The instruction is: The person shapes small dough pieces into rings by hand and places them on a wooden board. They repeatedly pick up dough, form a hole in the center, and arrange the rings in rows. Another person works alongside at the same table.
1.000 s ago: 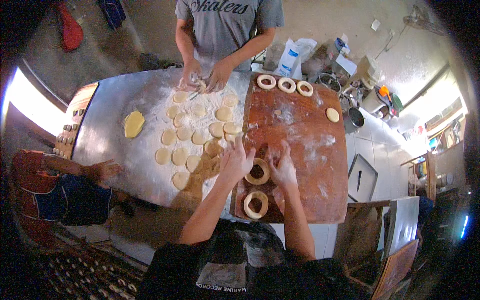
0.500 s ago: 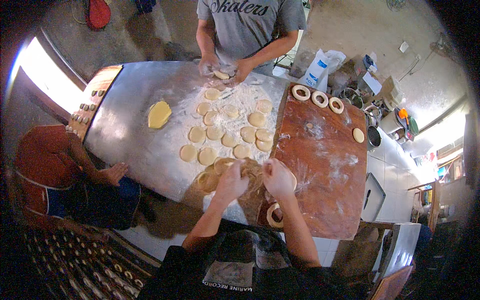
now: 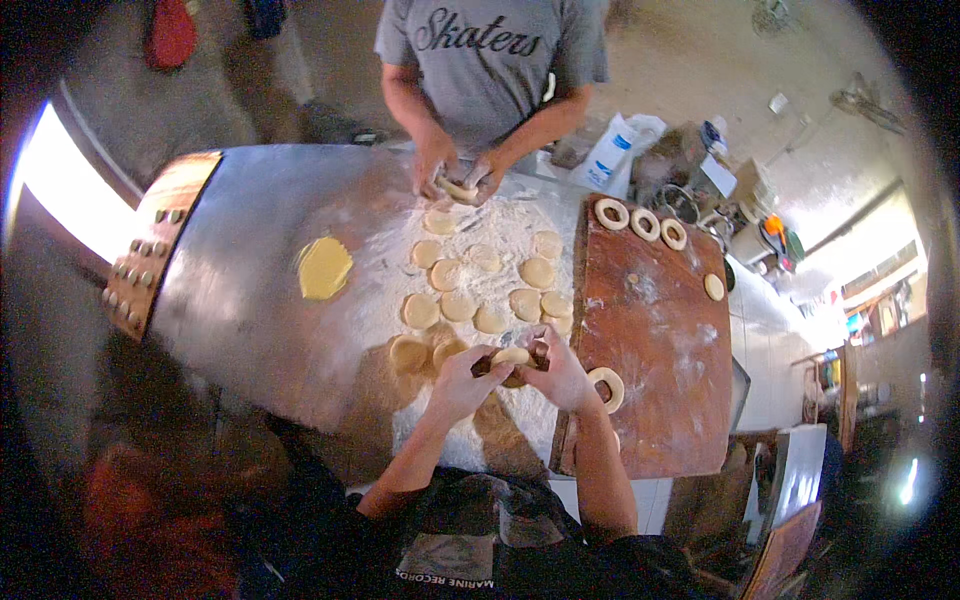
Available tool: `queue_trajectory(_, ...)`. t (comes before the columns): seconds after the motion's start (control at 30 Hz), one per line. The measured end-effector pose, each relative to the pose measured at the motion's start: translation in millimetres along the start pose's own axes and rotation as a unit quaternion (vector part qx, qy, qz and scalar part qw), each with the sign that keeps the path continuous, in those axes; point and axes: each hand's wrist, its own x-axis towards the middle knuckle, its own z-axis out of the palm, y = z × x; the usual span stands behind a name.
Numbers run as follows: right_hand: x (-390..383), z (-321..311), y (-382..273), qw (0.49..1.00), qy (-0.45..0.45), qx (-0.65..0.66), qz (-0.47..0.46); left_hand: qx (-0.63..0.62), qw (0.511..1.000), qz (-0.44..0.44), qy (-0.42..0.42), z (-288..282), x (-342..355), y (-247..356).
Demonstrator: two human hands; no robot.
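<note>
Between my two hands is a piece of pale dough (image 3: 512,356), held above the floured side of the metal table. My left hand (image 3: 464,384) grips its left end, and my right hand (image 3: 561,374) pinches its right end; the fingers partly hide its shape. Just right of my right hand, a dough ring (image 3: 606,390) lies on the reddish wooden board (image 3: 665,350). Several flat dough rounds (image 3: 421,311) are spread on the flour in front of my hands. Another dough piece, below my right forearm, is nearly hidden.
Across the table, a person in a grey shirt holds a dough piece (image 3: 457,190) in both hands. Three dough rings (image 3: 645,224) and one round (image 3: 714,287) lie on the board. A yellow slab (image 3: 325,268) sits on the metal table (image 3: 240,230). Small pieces line a wooden board (image 3: 165,245) at left.
My hands have come up with the dough piece between them, and the ring beside my right hand is now uncovered. The whole view has shifted. At left, the other person's hand has left the table edge.
</note>
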Motion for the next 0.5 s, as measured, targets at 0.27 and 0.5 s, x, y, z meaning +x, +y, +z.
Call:
queue_trajectory(0.27, 8.5, 38.5, 6.4, 0.997, 0.008, -0.015, -0.069, 0.153, 0.949, 0.211, 0.178, -2.6, 13.1, -8.5)
queue_trajectory(0.5, 2.5, 37.4, 13.7, 0.985, 0.100, 0.141, -0.024, -0.493, 0.852, 0.165, -0.061, -5.9, 12.0, -12.2)
